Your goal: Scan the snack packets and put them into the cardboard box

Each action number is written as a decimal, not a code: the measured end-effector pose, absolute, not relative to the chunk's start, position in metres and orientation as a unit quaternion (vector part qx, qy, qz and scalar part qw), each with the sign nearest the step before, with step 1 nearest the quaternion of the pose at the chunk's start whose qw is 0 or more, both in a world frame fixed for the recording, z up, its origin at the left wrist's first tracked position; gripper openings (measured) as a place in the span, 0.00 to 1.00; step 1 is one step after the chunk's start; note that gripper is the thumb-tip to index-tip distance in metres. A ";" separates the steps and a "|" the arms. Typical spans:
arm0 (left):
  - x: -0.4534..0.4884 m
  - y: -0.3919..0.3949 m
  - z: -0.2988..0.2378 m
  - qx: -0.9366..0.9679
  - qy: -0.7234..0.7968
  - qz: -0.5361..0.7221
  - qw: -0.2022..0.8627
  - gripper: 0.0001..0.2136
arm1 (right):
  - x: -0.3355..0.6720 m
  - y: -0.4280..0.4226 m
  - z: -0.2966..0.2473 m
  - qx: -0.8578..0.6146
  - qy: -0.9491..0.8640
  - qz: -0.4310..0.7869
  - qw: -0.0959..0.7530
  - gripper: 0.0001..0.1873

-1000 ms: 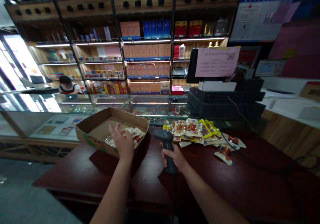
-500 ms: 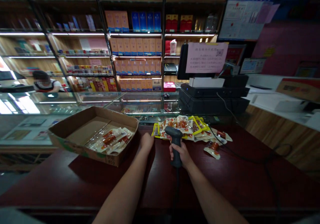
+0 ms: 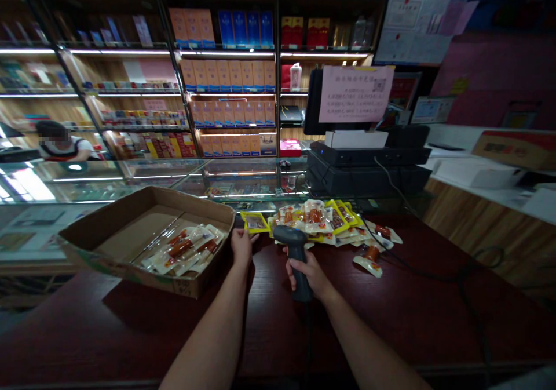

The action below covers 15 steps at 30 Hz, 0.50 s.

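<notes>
My right hand (image 3: 307, 271) is wrapped round the grip of a dark barcode scanner (image 3: 299, 262), its head pointing left and forward over the counter. Between the box and the pile, my left hand (image 3: 242, 248) grips the near edge of a yellow-edged snack packet (image 3: 255, 222). Beyond the scanner lies a pile of clear and yellow snack packets (image 3: 317, 216). One loose packet (image 3: 369, 259) rests at the pile's right. To the left of my left hand stands an open cardboard box (image 3: 117, 242) with several sausage-like packets (image 3: 185, 250) inside.
A dark red counter (image 3: 278, 338) spans the front. A monitor with a pink notice (image 3: 356, 94) stands on a black cash drawer (image 3: 369, 172). A black cable (image 3: 417, 268) crosses the right side. Another person (image 3: 61, 141) is behind the glass counter at far left.
My left hand has moved left, bringing a yellow-edged packet away from the pile towards the box. The scanner in my right hand has shifted slightly left. The view has turned a little.
</notes>
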State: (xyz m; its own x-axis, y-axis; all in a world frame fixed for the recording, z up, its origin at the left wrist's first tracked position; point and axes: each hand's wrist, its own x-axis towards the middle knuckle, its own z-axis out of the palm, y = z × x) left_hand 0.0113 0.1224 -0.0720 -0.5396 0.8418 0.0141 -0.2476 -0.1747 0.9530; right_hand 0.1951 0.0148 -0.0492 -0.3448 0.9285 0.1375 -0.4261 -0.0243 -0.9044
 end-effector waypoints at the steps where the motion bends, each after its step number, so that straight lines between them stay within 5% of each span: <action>1: 0.012 0.123 -0.071 0.269 0.466 0.743 0.398 0.10 | 0.195 0.014 -0.049 -0.261 -0.481 0.669 0.504 0.20; 6: 0.023 0.121 -0.070 0.334 0.344 0.768 0.425 0.18 | 0.195 0.014 -0.050 -0.258 -0.485 0.665 0.506 0.21; 15: 0.030 0.111 -0.065 0.453 0.323 0.718 0.419 0.14 | 0.196 0.014 -0.048 -0.270 -0.476 0.639 0.541 0.20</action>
State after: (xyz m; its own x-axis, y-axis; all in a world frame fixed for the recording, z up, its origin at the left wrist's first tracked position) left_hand 0.0301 0.1113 -0.0649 -0.2390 0.8938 0.3795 -0.3076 -0.4404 0.8435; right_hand 0.1959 0.0138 -0.0479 -0.2695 0.9481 0.1687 -0.4342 0.0368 -0.9001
